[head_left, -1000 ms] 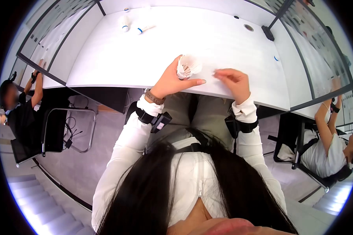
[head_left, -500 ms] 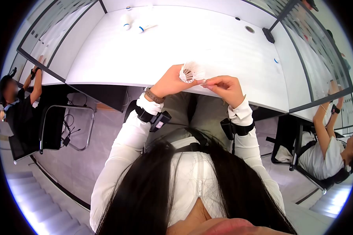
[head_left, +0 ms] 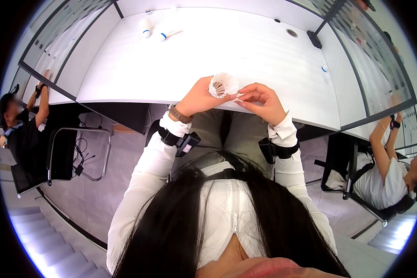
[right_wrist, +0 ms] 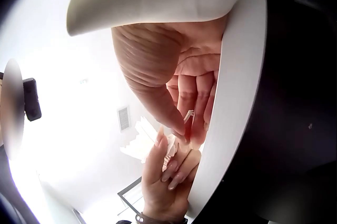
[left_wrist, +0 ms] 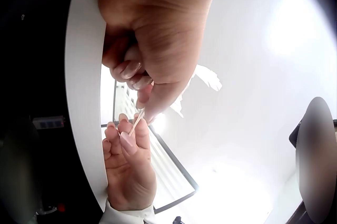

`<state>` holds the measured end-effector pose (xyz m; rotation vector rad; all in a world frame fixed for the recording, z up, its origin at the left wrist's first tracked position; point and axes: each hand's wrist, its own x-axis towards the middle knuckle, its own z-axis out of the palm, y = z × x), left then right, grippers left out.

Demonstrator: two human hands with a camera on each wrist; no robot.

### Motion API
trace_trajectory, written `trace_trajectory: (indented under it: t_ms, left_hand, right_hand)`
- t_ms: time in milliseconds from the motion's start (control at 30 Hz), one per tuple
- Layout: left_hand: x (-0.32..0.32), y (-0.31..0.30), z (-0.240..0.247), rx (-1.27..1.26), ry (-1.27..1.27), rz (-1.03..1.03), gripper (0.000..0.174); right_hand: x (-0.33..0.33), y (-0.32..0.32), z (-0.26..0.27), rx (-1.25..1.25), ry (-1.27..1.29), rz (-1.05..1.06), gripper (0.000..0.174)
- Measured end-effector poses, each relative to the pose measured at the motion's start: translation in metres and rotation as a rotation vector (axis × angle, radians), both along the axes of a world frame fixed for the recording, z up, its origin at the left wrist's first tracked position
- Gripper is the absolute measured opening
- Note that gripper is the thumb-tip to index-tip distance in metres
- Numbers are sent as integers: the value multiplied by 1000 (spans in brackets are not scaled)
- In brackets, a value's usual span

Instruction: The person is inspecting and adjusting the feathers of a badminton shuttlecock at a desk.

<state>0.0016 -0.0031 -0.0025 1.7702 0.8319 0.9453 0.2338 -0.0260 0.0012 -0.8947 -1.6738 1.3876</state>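
Observation:
In the head view, my left hand (head_left: 198, 98) grips a white feather shuttlecock (head_left: 224, 85), its feathered skirt opening upward and to the right. Its base is hidden in the curled fingers. My right hand (head_left: 267, 105) is close beside it, thumb and fingers meeting at the left thumb tip. Between them the left wrist view shows a thin pale strip (left_wrist: 137, 121), pinched by the right thumb and a finger. White feather edges (left_wrist: 208, 77) stick out behind the left hand there. The right wrist view shows the strip's folded end (right_wrist: 189, 114) against the right fingers.
Toward the back left of the white table (head_left: 208, 51) lie two shuttlecocks with blue bands, one upright-looking (head_left: 147, 28) and one on its side (head_left: 172, 34). A small blue-marked item (head_left: 324, 69) is at the right. Partitions (head_left: 352, 65) border the table; people sit either side.
My right hand has moved left from a spot apart to meet the left thumb, and the pale strip now shows between them. The shuttlecock has dipped slightly toward me and tilted right.

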Motion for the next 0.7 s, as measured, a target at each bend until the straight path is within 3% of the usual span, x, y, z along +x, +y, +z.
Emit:
trace_trajectory:
  t_ms: [267,700]
  left_hand:
    - [1,-2,3,2,-4,-10,26]
    - [-1,2,0,74,-21,-105,20]
  right_hand:
    - [0,1,1,12,-50,14,29]
    - [-1,3,-6,43,-74,35,14]
